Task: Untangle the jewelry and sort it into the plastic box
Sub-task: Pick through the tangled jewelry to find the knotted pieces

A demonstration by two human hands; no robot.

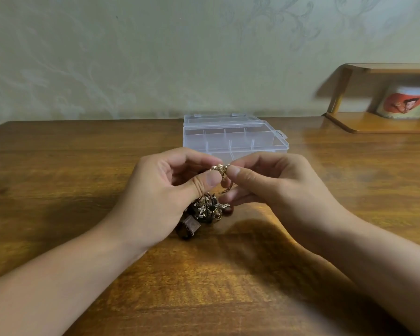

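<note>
A tangled clump of jewelry [204, 212] hangs just above the wooden table [58, 166], with dark beads, star-shaped charms and gold rings. At its top a gold piece [220, 169] is pinched between thumb and forefinger by both my left hand [165, 190] and my right hand [272, 183]. A thin gold chain runs down from it into the clump. Behind my hands stands the clear plastic box [233, 137], its lid open and its compartments looking empty.
A wooden shelf [374, 122] stands at the back right of the table, holding a white tin [405, 103] with a red picture. A pale patterned wall rises right behind the table's far edge.
</note>
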